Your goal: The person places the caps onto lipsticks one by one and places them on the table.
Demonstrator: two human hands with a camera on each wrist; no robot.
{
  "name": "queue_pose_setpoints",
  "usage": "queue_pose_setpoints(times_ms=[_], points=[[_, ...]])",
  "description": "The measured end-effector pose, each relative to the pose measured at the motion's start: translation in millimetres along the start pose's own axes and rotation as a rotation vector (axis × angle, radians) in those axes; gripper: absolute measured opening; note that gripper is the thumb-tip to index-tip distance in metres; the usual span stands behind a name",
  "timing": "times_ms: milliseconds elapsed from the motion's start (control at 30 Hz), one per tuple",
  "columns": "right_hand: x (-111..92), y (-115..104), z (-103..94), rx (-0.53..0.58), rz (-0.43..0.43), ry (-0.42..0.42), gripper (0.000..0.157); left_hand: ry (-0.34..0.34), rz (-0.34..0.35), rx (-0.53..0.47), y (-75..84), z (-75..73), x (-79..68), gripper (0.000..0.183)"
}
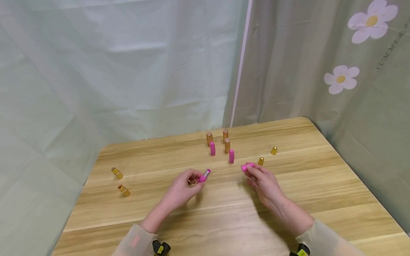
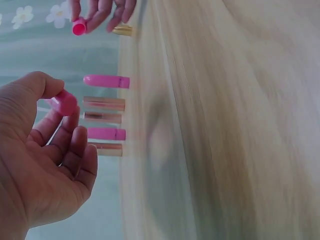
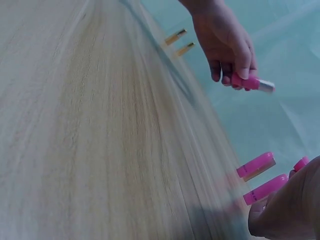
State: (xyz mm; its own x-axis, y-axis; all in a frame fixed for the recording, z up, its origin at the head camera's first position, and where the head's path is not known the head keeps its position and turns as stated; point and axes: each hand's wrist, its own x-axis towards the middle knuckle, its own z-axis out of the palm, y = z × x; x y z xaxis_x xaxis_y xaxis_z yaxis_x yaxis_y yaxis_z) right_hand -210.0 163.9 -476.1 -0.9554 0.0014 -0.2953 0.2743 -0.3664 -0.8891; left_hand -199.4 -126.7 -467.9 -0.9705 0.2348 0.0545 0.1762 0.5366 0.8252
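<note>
My left hand point(image 1: 183, 189) pinches a pink lipstick tube point(image 1: 202, 179) between thumb and fingers, its silver inner sleeve pointing up and to the right. In the left wrist view, the rounded pink end of this tube point(image 2: 65, 103) shows at the fingertips. My right hand point(image 1: 265, 184) holds a pink lipstick cap point(image 1: 248, 167), its open end turned left towards the tube. Cap and tube are apart, both raised over the table. Beyond the hands stand two closed pink lipsticks, a nearer one point(image 1: 231, 156) and a farther one point(image 1: 212, 149).
Several rose-gold lipsticks point(image 1: 227, 146) stand behind the pink ones on the wooden table point(image 1: 208, 226). Two gold bullet-shaped caps point(image 1: 274, 150) stand at the right. Two gold lipstick bases point(image 1: 117, 173) stand at the left. Curtains point(image 1: 138, 70) hang around the table.
</note>
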Motion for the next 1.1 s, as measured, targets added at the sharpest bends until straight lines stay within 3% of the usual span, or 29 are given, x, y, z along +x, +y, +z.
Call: queue_pose_setpoints(times_ms=[233,600,767,1100], points=[[-0.8,4.2,3.2,0.019,-0.03,-0.007,0.021,-0.005,-0.001,-0.077,2.5,9.0,-0.6,0.021],[-4.3,5.8,8.4,0.036,-0.041,-0.006,0.023,-0.001,-0.046,-0.182,11.7,12.2,3.8,0.026],[-2.4,7.1,15.1,0.049,-0.049,-0.013,0.016,0.008,-0.04,-0.169,20.7,15.6,8.2,0.022],[-4.6,12.3,33.2,0.046,-0.045,-0.022,0.025,0.01,-0.009,-0.192,26.7,27.9,19.0,0.022]])
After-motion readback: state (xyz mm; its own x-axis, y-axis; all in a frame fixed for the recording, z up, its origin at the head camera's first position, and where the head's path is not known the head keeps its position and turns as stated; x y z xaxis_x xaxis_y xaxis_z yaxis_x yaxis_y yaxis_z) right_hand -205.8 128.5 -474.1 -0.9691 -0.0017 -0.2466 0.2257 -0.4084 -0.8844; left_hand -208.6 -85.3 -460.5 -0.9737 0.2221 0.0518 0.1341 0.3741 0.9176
